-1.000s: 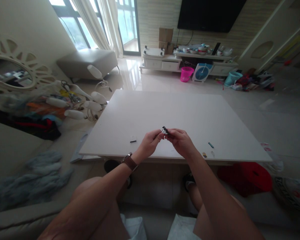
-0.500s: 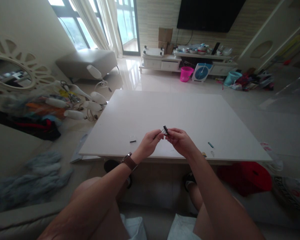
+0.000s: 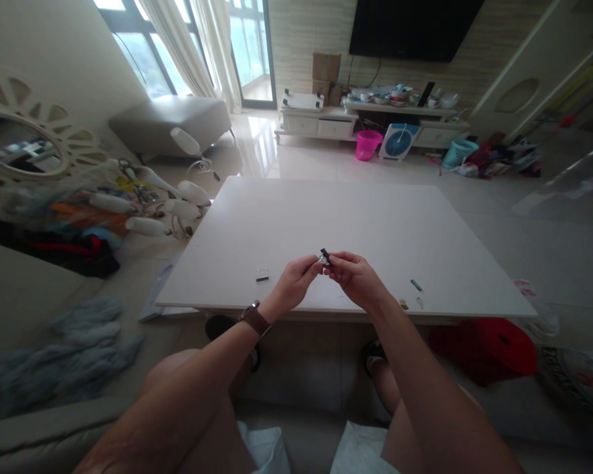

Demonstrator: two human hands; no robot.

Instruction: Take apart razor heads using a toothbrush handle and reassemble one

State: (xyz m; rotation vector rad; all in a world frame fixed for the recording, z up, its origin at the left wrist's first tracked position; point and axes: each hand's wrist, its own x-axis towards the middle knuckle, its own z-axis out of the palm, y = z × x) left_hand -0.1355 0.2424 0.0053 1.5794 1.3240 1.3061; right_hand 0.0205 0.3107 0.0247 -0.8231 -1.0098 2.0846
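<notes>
Over the near part of the white table [image 3: 326,214], both hands meet at a small black-and-silver piece [image 3: 325,256]; its kind is too small to make out. My left hand [image 3: 298,276] pinches the silver side between thumb and fingers. From the other side, my right hand [image 3: 354,278] grips the dark part with its fingertips. Left of my hands lies a small clear case [image 3: 261,274] with a black strip along its lower edge. To the right are a thin green strip [image 3: 416,285], a small clear piece [image 3: 420,302] and a yellow-and-dark bit [image 3: 404,304] near the front edge.
A lamp with several white shades [image 3: 182,209] stands close to the table's left side. A red round object [image 3: 494,352] sits below the right front corner. Beyond the table are a pink basket [image 3: 367,145], a blue-and-white fan [image 3: 398,142] and a low cabinet [image 3: 321,125].
The small black-and-silver piece has turned and shifted very slightly between my fingers. Both hands keep nearly the same place and hold.
</notes>
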